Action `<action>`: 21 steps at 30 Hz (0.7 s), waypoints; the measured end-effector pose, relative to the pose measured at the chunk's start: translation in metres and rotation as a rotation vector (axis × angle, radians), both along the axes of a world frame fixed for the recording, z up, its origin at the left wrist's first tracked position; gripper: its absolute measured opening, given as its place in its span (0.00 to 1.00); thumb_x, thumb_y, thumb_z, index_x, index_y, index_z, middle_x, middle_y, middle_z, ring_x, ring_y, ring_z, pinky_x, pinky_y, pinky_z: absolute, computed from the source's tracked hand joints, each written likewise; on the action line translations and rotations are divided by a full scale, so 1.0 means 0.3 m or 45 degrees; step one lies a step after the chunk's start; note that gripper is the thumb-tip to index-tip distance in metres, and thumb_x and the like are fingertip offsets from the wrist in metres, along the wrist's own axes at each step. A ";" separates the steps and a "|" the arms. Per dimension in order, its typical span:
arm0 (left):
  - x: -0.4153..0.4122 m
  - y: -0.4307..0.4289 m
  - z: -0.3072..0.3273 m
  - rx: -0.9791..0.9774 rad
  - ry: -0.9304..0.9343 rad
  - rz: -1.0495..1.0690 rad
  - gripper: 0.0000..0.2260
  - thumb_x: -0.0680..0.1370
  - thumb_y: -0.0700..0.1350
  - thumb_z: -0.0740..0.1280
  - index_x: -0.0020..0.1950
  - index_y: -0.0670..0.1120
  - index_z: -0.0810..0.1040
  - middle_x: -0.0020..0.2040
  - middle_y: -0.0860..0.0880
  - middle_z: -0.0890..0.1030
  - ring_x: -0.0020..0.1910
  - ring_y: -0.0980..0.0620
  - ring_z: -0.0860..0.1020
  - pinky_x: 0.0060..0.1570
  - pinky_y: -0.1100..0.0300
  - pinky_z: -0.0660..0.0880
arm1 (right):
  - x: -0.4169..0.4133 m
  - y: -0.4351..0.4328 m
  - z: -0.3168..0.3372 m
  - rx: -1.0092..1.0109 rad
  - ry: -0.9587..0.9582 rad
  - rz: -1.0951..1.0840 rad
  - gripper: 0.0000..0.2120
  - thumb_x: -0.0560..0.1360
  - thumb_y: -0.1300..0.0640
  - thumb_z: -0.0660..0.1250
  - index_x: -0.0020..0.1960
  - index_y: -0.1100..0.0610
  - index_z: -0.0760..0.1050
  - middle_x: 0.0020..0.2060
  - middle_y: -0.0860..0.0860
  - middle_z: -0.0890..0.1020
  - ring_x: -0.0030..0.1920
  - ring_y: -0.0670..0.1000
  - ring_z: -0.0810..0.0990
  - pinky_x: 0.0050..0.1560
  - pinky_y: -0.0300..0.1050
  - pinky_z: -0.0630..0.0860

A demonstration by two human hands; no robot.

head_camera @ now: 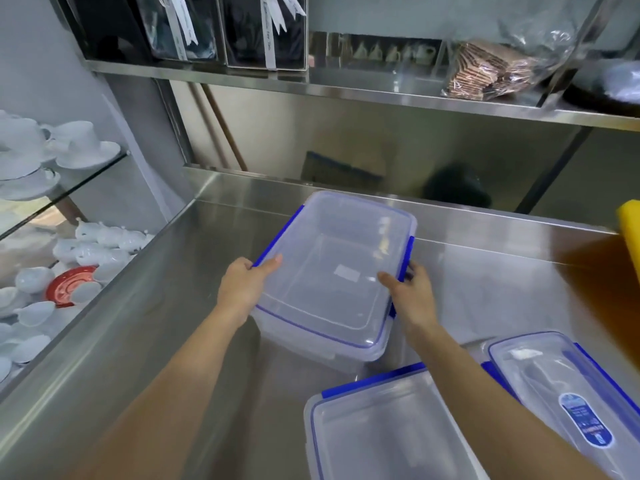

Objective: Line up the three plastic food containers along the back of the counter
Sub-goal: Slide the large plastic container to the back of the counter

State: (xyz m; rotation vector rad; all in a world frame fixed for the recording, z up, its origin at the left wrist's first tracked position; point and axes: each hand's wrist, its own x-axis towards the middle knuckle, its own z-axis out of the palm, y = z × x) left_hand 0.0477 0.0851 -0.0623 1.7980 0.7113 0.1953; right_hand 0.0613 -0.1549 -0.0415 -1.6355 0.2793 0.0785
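Toward twelve o'clock on the steel counter [166, 306], a large clear tub [332, 275] with blue latches is gripped by both hands. The left hand [242, 289] is curled round its nine o'clock side, thumb lying on the lid and fingers hidden below the rim. The right hand [412, 299] clasps the three o'clock side the same way, thumb on top, fingers wrapped past a latch. Gripping opposite sides likely keeps the tub square, so its far edge can be set parallel to the back lip. It sits a little askew, its far end close to the back edge; whether its base touches the counter I cannot tell.

Two more lidded tubs wait nearer the person: one at six o'clock [384, 431], another with an oval label [568, 393] at about four o'clock, both well apart from the back. By my reading the first of three is being placed and two are not yet lined up. Room is left at two o'clock for them, though a yellow object [631, 226] at the counter's right edge may crowd the last.
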 end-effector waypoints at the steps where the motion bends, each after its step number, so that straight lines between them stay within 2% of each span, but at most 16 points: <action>1: -0.008 0.011 -0.007 0.001 -0.012 0.069 0.20 0.69 0.57 0.72 0.36 0.46 0.65 0.34 0.49 0.72 0.35 0.46 0.71 0.39 0.53 0.67 | 0.002 0.029 -0.002 -0.007 -0.008 0.044 0.20 0.73 0.62 0.68 0.63 0.57 0.67 0.53 0.54 0.78 0.47 0.52 0.79 0.47 0.47 0.77; 3: -0.014 0.034 -0.015 0.000 -0.065 0.200 0.19 0.69 0.57 0.72 0.38 0.48 0.65 0.35 0.51 0.71 0.37 0.48 0.71 0.43 0.52 0.69 | -0.007 0.081 -0.010 -0.030 -0.030 0.142 0.21 0.72 0.63 0.68 0.63 0.57 0.67 0.54 0.53 0.78 0.49 0.52 0.79 0.47 0.42 0.77; 5: -0.014 0.059 -0.010 0.018 -0.096 0.300 0.19 0.70 0.56 0.71 0.41 0.47 0.64 0.35 0.52 0.69 0.37 0.48 0.70 0.45 0.52 0.68 | -0.027 0.124 -0.021 -0.031 -0.074 0.254 0.21 0.72 0.63 0.68 0.63 0.54 0.67 0.55 0.51 0.78 0.47 0.46 0.79 0.43 0.34 0.77; 6: -0.010 0.075 -0.007 0.040 -0.097 0.328 0.19 0.70 0.56 0.71 0.43 0.46 0.64 0.35 0.52 0.69 0.37 0.47 0.70 0.45 0.52 0.68 | -0.037 0.143 -0.027 -0.030 -0.096 0.309 0.22 0.72 0.63 0.68 0.62 0.52 0.66 0.57 0.51 0.78 0.50 0.45 0.79 0.46 0.34 0.78; 9: 0.010 0.130 0.006 0.121 -0.083 0.322 0.19 0.70 0.56 0.71 0.43 0.45 0.65 0.34 0.51 0.69 0.38 0.45 0.70 0.43 0.52 0.67 | -0.041 0.190 -0.039 -0.123 -0.166 0.432 0.28 0.69 0.56 0.72 0.65 0.49 0.64 0.63 0.50 0.74 0.62 0.49 0.75 0.62 0.51 0.74; 11: 0.025 0.166 0.012 0.173 -0.060 0.311 0.19 0.69 0.56 0.71 0.41 0.45 0.66 0.33 0.51 0.70 0.37 0.45 0.70 0.41 0.53 0.66 | -0.030 0.222 -0.037 -0.207 -0.208 0.479 0.37 0.67 0.47 0.72 0.71 0.50 0.59 0.67 0.51 0.70 0.67 0.51 0.70 0.68 0.55 0.69; 13: 0.037 0.197 0.012 0.217 -0.043 0.290 0.20 0.69 0.58 0.71 0.40 0.45 0.66 0.33 0.51 0.70 0.36 0.45 0.70 0.40 0.53 0.66 | -0.015 0.258 -0.032 -0.299 -0.175 0.514 0.43 0.69 0.42 0.67 0.75 0.53 0.49 0.74 0.53 0.60 0.74 0.53 0.61 0.73 0.55 0.61; 15: 0.044 0.221 0.012 0.251 -0.010 0.259 0.20 0.69 0.59 0.70 0.40 0.45 0.67 0.34 0.50 0.71 0.36 0.45 0.70 0.39 0.53 0.66 | -0.012 0.281 -0.022 -0.372 -0.118 0.549 0.42 0.74 0.45 0.63 0.76 0.56 0.40 0.77 0.52 0.47 0.76 0.52 0.53 0.75 0.47 0.53; 16: 0.046 0.227 0.013 0.265 0.018 0.244 0.21 0.69 0.60 0.69 0.40 0.45 0.67 0.35 0.50 0.72 0.36 0.45 0.71 0.39 0.53 0.66 | -0.008 0.288 -0.026 -0.398 -0.117 0.552 0.41 0.76 0.46 0.62 0.76 0.57 0.38 0.77 0.51 0.45 0.76 0.51 0.52 0.74 0.46 0.54; 18: 0.046 0.227 0.017 0.305 0.077 0.226 0.21 0.70 0.61 0.68 0.41 0.45 0.67 0.38 0.48 0.74 0.40 0.43 0.73 0.41 0.53 0.67 | -0.004 0.290 -0.037 -0.435 -0.126 0.545 0.41 0.76 0.45 0.60 0.76 0.56 0.37 0.77 0.51 0.44 0.75 0.52 0.55 0.74 0.48 0.57; 21: 0.042 0.230 0.019 0.404 0.174 0.171 0.24 0.71 0.64 0.64 0.48 0.43 0.71 0.47 0.44 0.77 0.47 0.40 0.76 0.47 0.51 0.69 | -0.008 0.284 -0.024 -0.514 -0.108 0.564 0.42 0.76 0.43 0.59 0.75 0.56 0.35 0.77 0.50 0.44 0.75 0.53 0.57 0.71 0.50 0.60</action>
